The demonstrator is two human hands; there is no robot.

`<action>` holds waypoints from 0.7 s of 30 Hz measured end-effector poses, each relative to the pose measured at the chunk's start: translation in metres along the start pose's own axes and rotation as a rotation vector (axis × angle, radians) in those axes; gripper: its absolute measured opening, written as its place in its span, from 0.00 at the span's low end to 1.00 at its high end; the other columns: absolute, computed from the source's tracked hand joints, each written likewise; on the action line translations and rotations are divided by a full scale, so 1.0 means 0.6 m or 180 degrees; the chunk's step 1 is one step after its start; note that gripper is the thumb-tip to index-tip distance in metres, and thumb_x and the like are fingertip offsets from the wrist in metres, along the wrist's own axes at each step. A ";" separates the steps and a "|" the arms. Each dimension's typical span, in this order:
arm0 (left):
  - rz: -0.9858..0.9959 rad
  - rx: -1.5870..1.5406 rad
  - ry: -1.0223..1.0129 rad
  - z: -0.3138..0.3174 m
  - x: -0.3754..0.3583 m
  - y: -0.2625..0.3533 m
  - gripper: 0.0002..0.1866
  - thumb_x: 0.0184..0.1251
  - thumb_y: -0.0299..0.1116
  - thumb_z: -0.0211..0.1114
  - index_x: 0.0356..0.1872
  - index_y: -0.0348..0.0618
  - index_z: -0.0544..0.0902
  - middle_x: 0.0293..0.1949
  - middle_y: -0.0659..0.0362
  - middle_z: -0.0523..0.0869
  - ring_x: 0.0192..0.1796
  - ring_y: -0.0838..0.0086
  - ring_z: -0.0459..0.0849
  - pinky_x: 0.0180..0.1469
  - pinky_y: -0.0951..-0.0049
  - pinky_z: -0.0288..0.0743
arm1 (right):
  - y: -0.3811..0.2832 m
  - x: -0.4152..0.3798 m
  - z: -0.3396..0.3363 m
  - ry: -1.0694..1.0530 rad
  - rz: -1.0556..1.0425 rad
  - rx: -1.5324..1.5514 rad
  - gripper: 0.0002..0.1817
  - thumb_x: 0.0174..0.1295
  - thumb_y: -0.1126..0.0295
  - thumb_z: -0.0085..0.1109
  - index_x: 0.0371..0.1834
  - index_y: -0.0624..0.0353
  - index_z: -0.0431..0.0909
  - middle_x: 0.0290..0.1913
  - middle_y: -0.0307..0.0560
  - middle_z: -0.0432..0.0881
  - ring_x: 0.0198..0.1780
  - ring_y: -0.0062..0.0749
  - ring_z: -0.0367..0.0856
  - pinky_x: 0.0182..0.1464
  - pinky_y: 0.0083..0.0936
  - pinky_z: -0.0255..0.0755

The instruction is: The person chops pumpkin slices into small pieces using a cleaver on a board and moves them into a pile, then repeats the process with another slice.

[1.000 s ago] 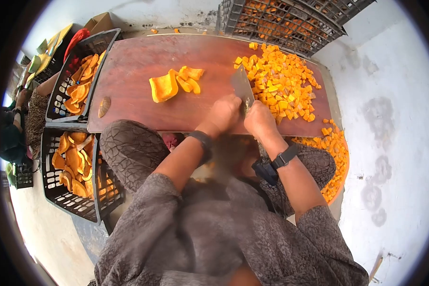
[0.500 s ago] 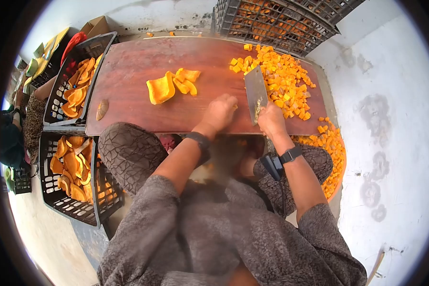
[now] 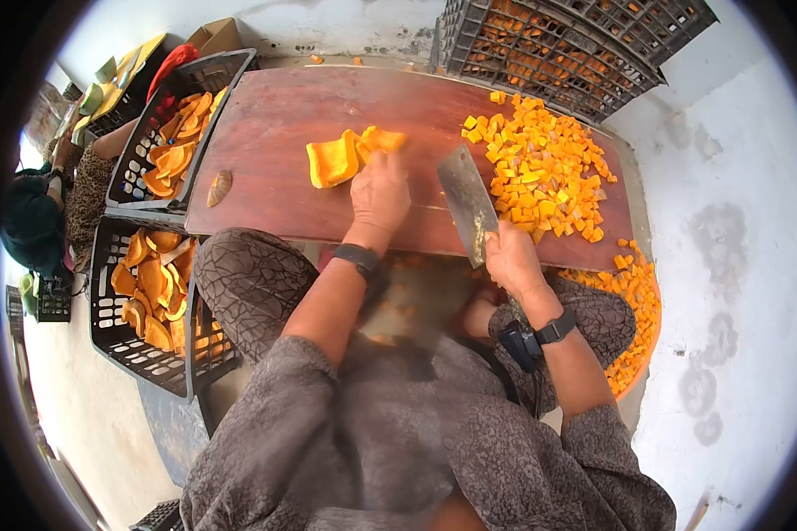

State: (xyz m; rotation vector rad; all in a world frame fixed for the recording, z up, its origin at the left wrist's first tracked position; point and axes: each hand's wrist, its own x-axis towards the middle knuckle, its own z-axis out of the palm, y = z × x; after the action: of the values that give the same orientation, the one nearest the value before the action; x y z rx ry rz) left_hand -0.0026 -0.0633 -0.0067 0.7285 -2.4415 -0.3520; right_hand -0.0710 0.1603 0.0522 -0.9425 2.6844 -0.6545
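My right hand (image 3: pixel 515 257) is closed around the handle of a cleaver (image 3: pixel 468 199). The blade is tilted, its flat face toward me, just left of a heap of diced pumpkin (image 3: pixel 540 168). At the middle of the board, my left hand (image 3: pixel 381 196) reaches over some pumpkin pieces (image 3: pixel 383 139), fingertips right at them and smeared by motion. A larger curved pumpkin slab (image 3: pixel 332 161) lies directly left of those fingers. Beneath it all is a reddish-brown board (image 3: pixel 266 133).
Two black crates, one at the board's left edge (image 3: pixel 119 190) and one nearer (image 3: pixel 142 350), hold pumpkin slices. More diced pumpkin fills an orange tub (image 3: pixel 653 341) by my right knee. Black crates (image 3: pixel 558 53) stand at the back right. Another person (image 3: pixel 35 217) sits far left.
My left hand has moved left and away from me, from beside the blade to the pumpkin pieces. The cleaver has tilted further left. The whole view has shifted slightly.
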 end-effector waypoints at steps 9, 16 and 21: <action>0.0402 0.0388 -0.0071 0.029 0.008 0.005 0.08 0.56 0.29 0.62 0.38 0.42 0.79 0.41 0.50 0.79 0.45 0.55 0.80 0.46 0.59 0.75 | 0.037 -0.001 -0.031 0.0389 -0.0088 -0.0225 0.11 0.63 0.69 0.52 0.40 0.67 0.75 0.34 0.68 0.81 0.41 0.65 0.80 0.43 0.50 0.73; 0.1296 -0.0288 -0.0283 0.013 0.003 0.007 0.11 0.51 0.22 0.59 0.37 0.42 0.80 0.42 0.52 0.80 0.45 0.54 0.78 0.52 0.61 0.73 | 0.056 0.008 -0.018 0.0523 0.0193 -0.0051 0.11 0.62 0.68 0.52 0.39 0.66 0.75 0.35 0.68 0.81 0.40 0.65 0.80 0.43 0.52 0.73; 0.1319 -0.1274 -0.0267 0.012 -0.016 0.037 0.09 0.51 0.26 0.65 0.35 0.41 0.80 0.39 0.51 0.80 0.45 0.52 0.80 0.47 0.57 0.75 | 0.071 0.012 -0.010 0.0525 0.0246 -0.0214 0.10 0.62 0.68 0.52 0.38 0.66 0.74 0.34 0.68 0.81 0.40 0.65 0.80 0.43 0.52 0.73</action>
State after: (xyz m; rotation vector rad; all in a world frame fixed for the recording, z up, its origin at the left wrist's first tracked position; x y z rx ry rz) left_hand -0.0098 -0.0390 -0.0081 0.0354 -2.4118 -0.6844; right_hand -0.1017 0.1871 0.0367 -0.8291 2.8882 -0.6560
